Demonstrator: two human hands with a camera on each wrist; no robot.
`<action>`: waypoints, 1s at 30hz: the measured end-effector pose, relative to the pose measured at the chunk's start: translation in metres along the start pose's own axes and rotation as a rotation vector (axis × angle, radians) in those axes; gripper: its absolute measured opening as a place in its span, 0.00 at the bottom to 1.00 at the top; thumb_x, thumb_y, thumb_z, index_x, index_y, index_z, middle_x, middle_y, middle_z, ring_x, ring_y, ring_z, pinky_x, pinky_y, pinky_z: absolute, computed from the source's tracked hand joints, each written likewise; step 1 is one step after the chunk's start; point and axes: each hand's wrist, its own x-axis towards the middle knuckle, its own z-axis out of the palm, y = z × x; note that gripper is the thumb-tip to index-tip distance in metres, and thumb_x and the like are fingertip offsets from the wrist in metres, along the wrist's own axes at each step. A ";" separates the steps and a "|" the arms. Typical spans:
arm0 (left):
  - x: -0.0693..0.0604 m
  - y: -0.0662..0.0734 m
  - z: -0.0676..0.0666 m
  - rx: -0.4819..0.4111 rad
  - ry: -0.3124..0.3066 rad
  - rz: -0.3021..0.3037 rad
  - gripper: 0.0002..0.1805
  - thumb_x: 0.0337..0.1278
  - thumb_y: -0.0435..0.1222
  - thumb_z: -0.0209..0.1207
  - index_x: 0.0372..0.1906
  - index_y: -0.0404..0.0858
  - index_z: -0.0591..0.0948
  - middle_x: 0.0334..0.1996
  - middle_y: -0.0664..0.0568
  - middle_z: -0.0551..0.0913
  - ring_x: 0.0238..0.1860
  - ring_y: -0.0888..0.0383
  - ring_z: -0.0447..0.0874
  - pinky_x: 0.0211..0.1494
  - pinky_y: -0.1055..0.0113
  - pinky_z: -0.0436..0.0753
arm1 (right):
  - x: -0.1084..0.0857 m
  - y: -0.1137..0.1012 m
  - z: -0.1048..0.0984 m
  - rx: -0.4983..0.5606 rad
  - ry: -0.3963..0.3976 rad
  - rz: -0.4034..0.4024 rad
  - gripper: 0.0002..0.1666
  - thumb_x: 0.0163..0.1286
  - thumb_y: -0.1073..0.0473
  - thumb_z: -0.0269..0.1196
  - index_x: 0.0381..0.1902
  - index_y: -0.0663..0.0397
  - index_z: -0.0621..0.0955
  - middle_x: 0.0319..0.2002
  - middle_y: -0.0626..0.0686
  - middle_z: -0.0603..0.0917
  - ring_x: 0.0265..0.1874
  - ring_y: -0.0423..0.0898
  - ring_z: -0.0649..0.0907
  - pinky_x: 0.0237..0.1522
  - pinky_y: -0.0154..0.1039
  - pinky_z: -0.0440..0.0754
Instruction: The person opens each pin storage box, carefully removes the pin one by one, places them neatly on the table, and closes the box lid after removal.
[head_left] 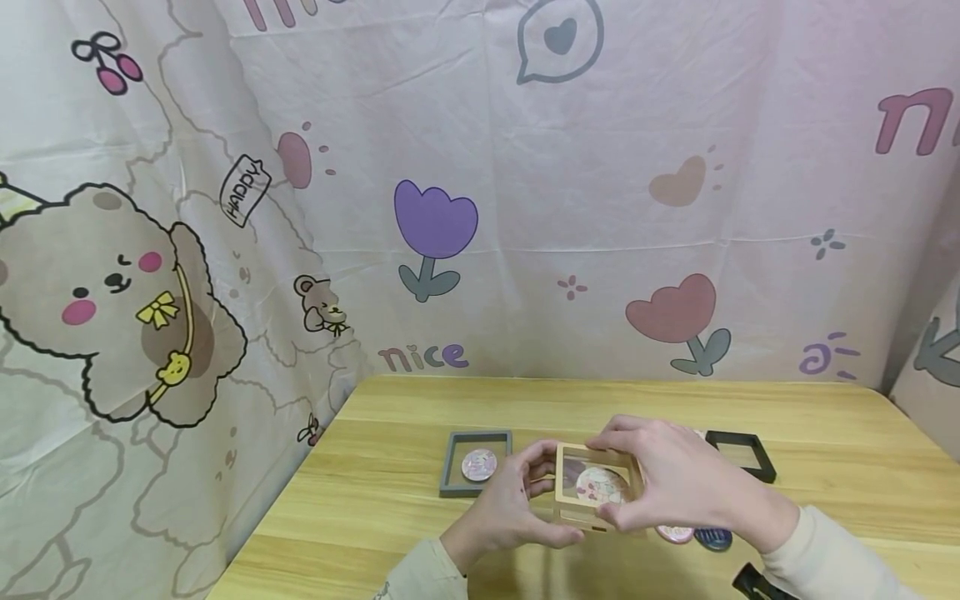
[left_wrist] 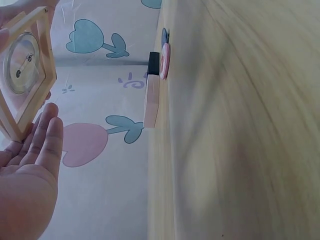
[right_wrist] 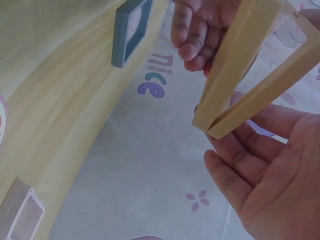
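Observation:
Both hands hold up a pale wooden display frame (head_left: pixel 592 505) with clear panes, over the near middle of the table. A round badge (head_left: pixel 600 483) with a pale printed picture sits inside it; the left wrist view shows the pin on the badge's back (left_wrist: pixel 21 62). My left hand (head_left: pixel 501 510) holds the frame's left side, thumb low and fingers behind. My right hand (head_left: pixel 678 477) grips the right side, thumb at the lower front corner and fingers over the top. In the right wrist view the frame's two wooden halves (right_wrist: pixel 235 65) stand apart in a V, meeting at one edge.
Left of the hands a grey frame (head_left: pixel 447 467) lies on the wooden table (head_left: pixel 360 500), a round badge (head_left: pixel 480 464) within it. A black frame (head_left: pixel 765 462) lies behind my right hand. Pink (head_left: pixel 675 535) and navy (head_left: pixel 714 540) badges lie beneath it. A pale pink frame (left_wrist: pixel 151 100) is nearby.

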 end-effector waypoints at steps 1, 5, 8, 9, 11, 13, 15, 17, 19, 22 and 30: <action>0.000 0.000 0.000 0.000 0.000 0.002 0.44 0.44 0.28 0.78 0.71 0.36 0.73 0.59 0.56 0.84 0.58 0.62 0.86 0.69 0.72 0.83 | 0.000 0.000 -0.001 0.008 -0.009 0.007 0.35 0.47 0.35 0.79 0.53 0.41 0.90 0.40 0.31 0.83 0.31 0.27 0.75 0.28 0.27 0.73; 0.001 -0.001 -0.001 -0.006 0.000 0.015 0.43 0.44 0.28 0.78 0.71 0.35 0.73 0.59 0.56 0.84 0.58 0.62 0.87 0.70 0.70 0.84 | 0.002 0.001 -0.004 0.032 -0.021 0.012 0.33 0.51 0.36 0.77 0.54 0.42 0.90 0.42 0.32 0.85 0.35 0.27 0.79 0.32 0.29 0.77; 0.001 0.000 -0.001 -0.013 0.006 0.017 0.44 0.44 0.27 0.78 0.71 0.34 0.72 0.59 0.56 0.84 0.60 0.62 0.87 0.71 0.69 0.83 | 0.002 0.002 -0.007 0.036 -0.021 0.020 0.32 0.55 0.35 0.76 0.55 0.41 0.90 0.47 0.34 0.88 0.41 0.31 0.84 0.38 0.33 0.83; 0.001 0.000 -0.002 -0.016 0.007 0.018 0.44 0.44 0.27 0.78 0.71 0.34 0.72 0.59 0.56 0.84 0.60 0.61 0.86 0.71 0.69 0.83 | 0.001 0.003 -0.008 0.038 -0.021 0.029 0.32 0.57 0.34 0.76 0.56 0.39 0.90 0.50 0.35 0.89 0.44 0.34 0.86 0.42 0.36 0.86; 0.001 0.000 -0.002 -0.021 0.010 0.019 0.44 0.44 0.27 0.78 0.71 0.35 0.73 0.59 0.57 0.84 0.60 0.61 0.86 0.71 0.69 0.83 | 0.001 0.004 -0.010 0.040 -0.016 0.046 0.31 0.59 0.33 0.75 0.57 0.37 0.89 0.53 0.37 0.89 0.49 0.39 0.89 0.48 0.42 0.89; 0.001 -0.001 -0.002 -0.024 0.009 0.020 0.44 0.44 0.27 0.78 0.70 0.37 0.73 0.59 0.57 0.84 0.60 0.61 0.87 0.71 0.69 0.83 | 0.001 0.005 -0.012 0.040 -0.001 0.058 0.30 0.61 0.32 0.74 0.57 0.35 0.89 0.55 0.37 0.90 0.53 0.43 0.89 0.52 0.47 0.90; 0.001 -0.001 -0.003 -0.023 0.006 0.026 0.43 0.44 0.27 0.78 0.70 0.38 0.74 0.60 0.56 0.84 0.61 0.60 0.87 0.72 0.69 0.83 | 0.003 0.006 -0.014 0.040 0.027 0.051 0.28 0.62 0.33 0.75 0.57 0.35 0.89 0.54 0.36 0.90 0.54 0.43 0.90 0.53 0.48 0.90; 0.001 -0.002 -0.003 -0.013 0.006 0.020 0.43 0.44 0.28 0.78 0.70 0.39 0.74 0.59 0.56 0.84 0.60 0.61 0.87 0.72 0.69 0.83 | 0.004 0.008 -0.014 0.037 0.063 0.032 0.26 0.62 0.35 0.75 0.55 0.36 0.90 0.50 0.34 0.91 0.51 0.38 0.89 0.51 0.46 0.90; 0.001 -0.002 -0.003 -0.002 0.007 0.011 0.43 0.44 0.28 0.78 0.70 0.38 0.74 0.59 0.56 0.84 0.61 0.61 0.86 0.73 0.69 0.82 | 0.005 0.010 -0.014 0.052 0.091 0.018 0.24 0.62 0.38 0.76 0.54 0.37 0.90 0.47 0.33 0.91 0.41 0.32 0.88 0.47 0.41 0.89; 0.000 -0.002 -0.004 0.022 0.018 -0.017 0.44 0.44 0.30 0.78 0.71 0.37 0.72 0.60 0.56 0.83 0.61 0.62 0.85 0.73 0.71 0.80 | 0.005 0.013 -0.014 0.093 0.115 0.011 0.22 0.63 0.41 0.77 0.53 0.38 0.91 0.44 0.32 0.90 0.30 0.26 0.81 0.40 0.34 0.84; 0.000 -0.002 -0.004 0.027 0.010 -0.013 0.48 0.44 0.31 0.79 0.75 0.37 0.71 0.64 0.52 0.82 0.63 0.62 0.84 0.73 0.73 0.79 | 0.009 0.020 -0.015 0.204 0.196 0.016 0.14 0.66 0.48 0.76 0.49 0.36 0.91 0.40 0.32 0.89 0.41 0.31 0.84 0.29 0.31 0.81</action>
